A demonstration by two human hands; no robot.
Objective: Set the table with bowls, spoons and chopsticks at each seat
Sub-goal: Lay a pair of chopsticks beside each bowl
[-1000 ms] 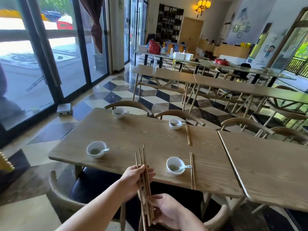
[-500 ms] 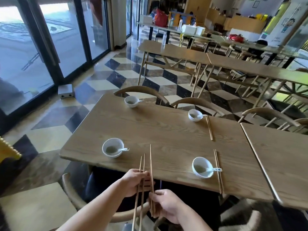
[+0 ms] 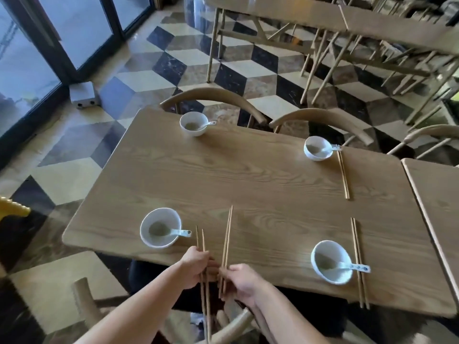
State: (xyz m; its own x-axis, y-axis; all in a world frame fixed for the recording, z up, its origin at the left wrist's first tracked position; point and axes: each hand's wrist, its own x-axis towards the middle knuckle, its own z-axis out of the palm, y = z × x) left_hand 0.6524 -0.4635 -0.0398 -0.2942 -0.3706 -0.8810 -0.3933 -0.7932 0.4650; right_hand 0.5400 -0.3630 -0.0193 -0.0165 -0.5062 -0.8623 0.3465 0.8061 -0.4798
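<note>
Slim, straight wooden chopsticks: the left hand (image 3: pixel 197 268) pinches one pair (image 3: pixel 203 242) just beside the near-left bowl (image 3: pixel 159 244). The right hand (image 3: pixel 242 281) pinches a second pair (image 3: pixel 228 234). Both pairs angle over the near edge of the grained, round-cornered wooden worktop (image 3: pixel 248 175). Four round white bowls each hold a white spoon (image 3: pixel 182 232); laid pairs (image 3: pixel 355 244) lie right of the two right-hand bowls.

A small grey box (image 3: pixel 83 95) sits on the checkered floor (image 3: pixel 188 70) beside the glass doors (image 3: pixel 82 28). A yellow object (image 3: pixel 12 207) shows at left.
</note>
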